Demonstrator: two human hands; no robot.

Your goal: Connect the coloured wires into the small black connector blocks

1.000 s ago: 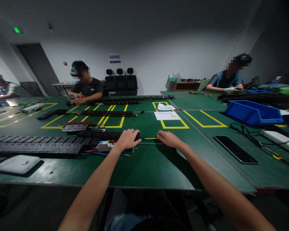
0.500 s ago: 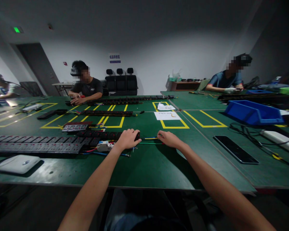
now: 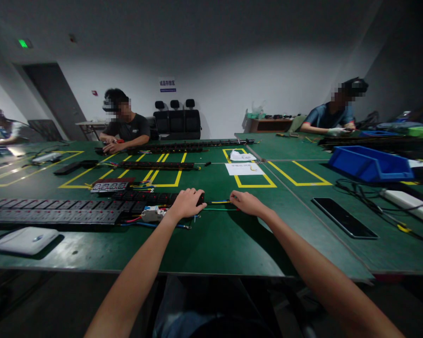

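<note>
My left hand (image 3: 186, 204) is closed over the right end of a black socket strip (image 3: 158, 198) lying on the green table (image 3: 211, 253). Thin wires (image 3: 220, 202), yellow and blue, run from that end to my right hand (image 3: 246, 203), whose fingers are pinched around them. A green wire (image 3: 218, 210) passes just below. Left of my left wrist sits a white breaker-like block (image 3: 153, 214) with red and blue wires. It is beside a wide strip of grey sockets (image 3: 52, 216).
A white box (image 3: 26, 240) lies at the front left. On the right are a phone (image 3: 343, 218), a blue bin (image 3: 370, 164), black cables and a white power strip (image 3: 411, 205). Paper sheets (image 3: 244, 169) lie ahead. Several people work across the table.
</note>
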